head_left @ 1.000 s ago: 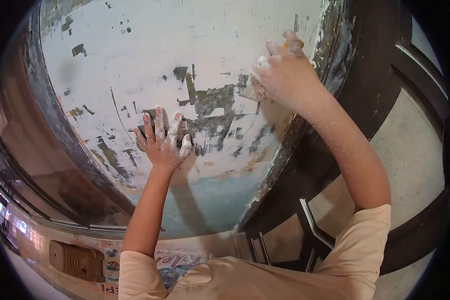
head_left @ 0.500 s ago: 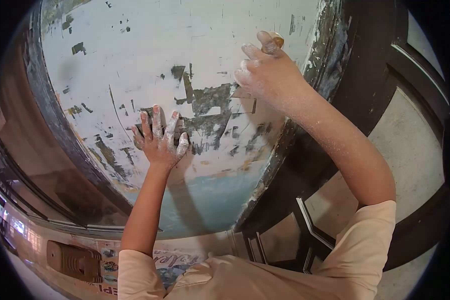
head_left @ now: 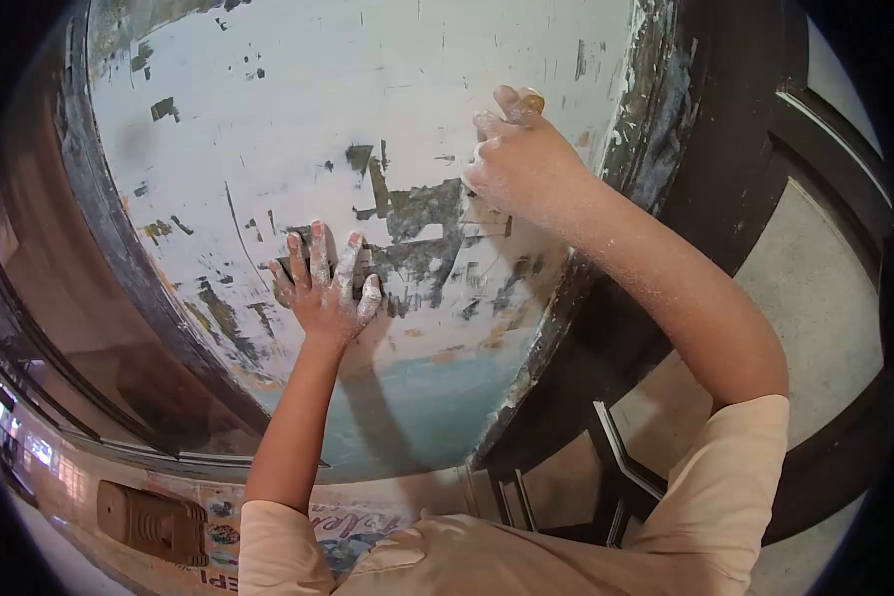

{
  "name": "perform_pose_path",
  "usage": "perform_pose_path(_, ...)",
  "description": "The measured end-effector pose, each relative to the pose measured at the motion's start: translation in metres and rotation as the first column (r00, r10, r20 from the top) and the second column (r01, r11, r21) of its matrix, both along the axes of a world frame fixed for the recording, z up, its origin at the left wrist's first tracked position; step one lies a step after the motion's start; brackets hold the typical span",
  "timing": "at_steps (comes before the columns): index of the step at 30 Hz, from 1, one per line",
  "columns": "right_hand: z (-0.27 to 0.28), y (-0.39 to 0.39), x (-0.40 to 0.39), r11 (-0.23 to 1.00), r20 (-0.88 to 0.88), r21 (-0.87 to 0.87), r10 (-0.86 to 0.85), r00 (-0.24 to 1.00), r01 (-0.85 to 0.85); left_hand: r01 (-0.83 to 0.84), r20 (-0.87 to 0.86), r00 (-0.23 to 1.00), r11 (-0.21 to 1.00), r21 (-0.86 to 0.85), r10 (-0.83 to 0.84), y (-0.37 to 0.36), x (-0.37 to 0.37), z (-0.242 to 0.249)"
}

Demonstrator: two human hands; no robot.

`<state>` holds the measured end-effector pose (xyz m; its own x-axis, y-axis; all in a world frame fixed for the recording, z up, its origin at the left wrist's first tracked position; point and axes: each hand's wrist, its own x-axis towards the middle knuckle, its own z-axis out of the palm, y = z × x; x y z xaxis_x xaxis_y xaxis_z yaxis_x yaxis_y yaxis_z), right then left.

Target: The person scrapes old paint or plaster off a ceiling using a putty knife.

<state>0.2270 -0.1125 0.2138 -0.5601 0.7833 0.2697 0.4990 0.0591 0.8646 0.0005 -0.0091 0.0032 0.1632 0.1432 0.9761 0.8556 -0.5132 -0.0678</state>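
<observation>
One glossy brown panel (head_left: 99,298) with a dark frame at far left. Next to it, a rough grey border (head_left: 99,189) along the wall's edge. Low down, a brown plastic-looking object (head_left: 149,521), just beside a printed sheet (head_left: 221,536) with lettering. Then the left hand (head_left: 326,303), dusted white, fingers spread wide and laid against the wall; grip empty. Behind both hands, filling the middle, the wall (head_left: 298,129): mostly white, with dark bare patches and a blue-green band below. At bottom centre, a beige shirt (head_left: 526,551). Farther right and higher, the right hand (head_left: 526,164), also powdery, in front of the wall; grip narrow, fingers curled around a tool (head_left: 533,101), only its yellowish end showing, the rest hidden. At far right, a dark door (head_left: 730,189) with pale panels.
</observation>
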Motion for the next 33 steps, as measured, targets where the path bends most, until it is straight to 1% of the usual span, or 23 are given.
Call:
perform_pose_path(3, 0.014, -0.002, 0.001, 0.996, -0.003, 0.054, 0.076, 0.997, -0.076, -0.007, -0.005, 1.000, 1.000, 0.013, 0.008, 0.001, 0.000, 0.000)
perform_pose_path(5, 0.027, -0.006, -0.009, 0.999, -0.043, 0.024, 0.042, 0.998, -0.041, -0.004, -0.002, 1.000, 1.000, 0.015, 0.004, 0.000, 0.000, 0.000)
perform_pose_path(7, 0.025, -0.009, -0.013, 0.998, 0.027, 0.055, 0.022, 0.999, -0.024, 0.008, -0.004, 1.000, 1.000, 0.013, -0.008, 0.000, 0.000, -0.001)
perform_pose_path(10, 0.020, -0.010, -0.010, 0.997, 0.053, 0.068, 0.027, 0.998, -0.031, -0.021, -0.008, 1.000, 1.000, -0.008, 0.021, -0.002, 0.000, 0.000)
perform_pose_path(13, 0.014, -0.008, -0.006, 0.993, 0.021, 0.082, 0.082, 0.996, -0.083, -0.002, -0.005, 1.000, 1.000, 0.003, 0.002, -0.002, 0.001, 0.001)
perform_pose_path(14, 0.020, -0.007, -0.004, 0.997, -0.020, 0.037, -0.066, 0.998, 0.067, 0.004, 0.001, 1.000, 1.000, 0.012, -0.004, 0.000, 0.000, 0.000)
perform_pose_path(15, 0.025, -0.014, -0.004, 0.997, -0.021, 0.042, -0.067, 0.998, 0.067, 0.005, 0.001, 1.000, 1.000, 0.017, -0.005, 0.000, 0.000, 0.001)
perform_pose_path(17, 0.029, -0.027, 0.005, 0.973, -0.302, 0.185, -0.076, 0.950, 0.137, -0.008, -0.002, 1.000, 1.000, 0.025, 0.008, 0.000, 0.000, 0.000)
perform_pose_path(18, 0.025, -0.027, 0.017, 0.966, -0.371, 0.221, -0.041, 0.928, 0.132, 0.001, 0.004, 1.000, 1.000, 0.008, -0.001, 0.002, 0.000, -0.001)
perform_pose_path(19, 0.017, -0.028, 0.019, 0.967, -0.369, 0.219, -0.041, 0.928, 0.130, 0.000, 0.006, 1.000, 1.000, 0.006, 0.000, 0.001, 0.000, -0.001)
perform_pose_path(20, 0.004, -0.034, 0.019, 0.959, -0.561, 0.257, 0.045, 0.827, 0.122, -0.004, 0.005, 1.000, 1.000, 0.010, 0.004, 0.001, 0.000, 0.000)
perform_pose_path(21, -0.013, -0.041, 0.019, 0.948, -0.722, 0.292, 0.132, 0.679, 0.126, -0.004, 0.003, 1.000, 1.000, 0.012, 0.004, 0.000, 0.001, 0.000)
perform_pose_path(22, -0.034, -0.044, 0.022, 0.979, -0.869, 0.193, 0.142, 0.474, 0.060, -0.002, 0.000, 1.000, 1.000, -0.011, 0.002, -0.001, 0.001, 0.000)
perform_pose_path(23, -0.060, -0.045, 0.024, 0.993, -0.964, 0.115, 0.119, 0.239, -0.031, -0.004, -0.004, 1.000, 1.000, -0.008, 0.004, 0.000, 0.001, 0.000)
perform_pose_path(25, -0.122, -0.050, 0.027, 0.990, -0.999, 0.034, 0.032, -0.016, -0.140, -0.003, -0.009, 1.000, 1.000, 0.016, 0.003, 0.000, 0.000, -0.001)
perform_pose_path(26, -0.168, -0.047, 0.033, 0.966, -0.967, 0.040, -0.027, -0.255, -0.254, -0.006, -0.014, 1.000, 1.000, 0.016, 0.006, 0.000, 0.000, -0.002)
perform_pose_path(27, -0.219, -0.044, 0.029, 0.964, -0.919, 0.132, 0.031, -0.393, -0.232, -0.006, -0.017, 1.000, 1.000, 0.015, 0.006, 0.000, 0.000, -0.002)
perform_pose_path(28, -0.273, -0.039, 0.028, 0.974, -0.936, 0.149, 0.083, -0.343, -0.171, -0.008, -0.016, 1.000, 1.000, 0.019, 0.009, 0.001, 0.000, -0.002)
perform_pose_path(29, -0.309, -0.035, 0.025, 0.979, -0.948, 0.170, 0.132, -0.290, -0.110, -0.012, -0.017, 1.000, 1.000, 0.022, 0.013, 0.002, 0.000, -0.001)
perform_pose_path(30, -0.317, -0.032, 0.019, 0.979, -0.947, 0.171, 0.132, -0.293, -0.112, -0.012, -0.017, 1.000, 1.000, 0.027, 0.012, 0.002, 0.000, -0.001)
perform_pose_path(31, -0.323, -0.030, 0.011, 0.968, -0.697, 0.201, 0.035, -0.716, -0.149, -0.011, -0.020, 1.000, 1.000, 0.030, 0.012, 0.001, 0.000, -0.001)
perform_pose_path(32, -0.328, -0.028, 0.005, 0.956, -0.274, 0.243, -0.093, -0.957, -0.163, -0.012, -0.019, 1.000, 1.000, 0.013, 0.013, -0.001, 0.001, 0.000)
perform_pose_path(33, -0.320, -0.027, 0.002, 0.958, -0.264, 0.238, -0.095, -0.960, -0.160, -0.012, -0.028, 1.000, 1.000, 0.006, 0.012, -0.002, 0.001, 0.000)
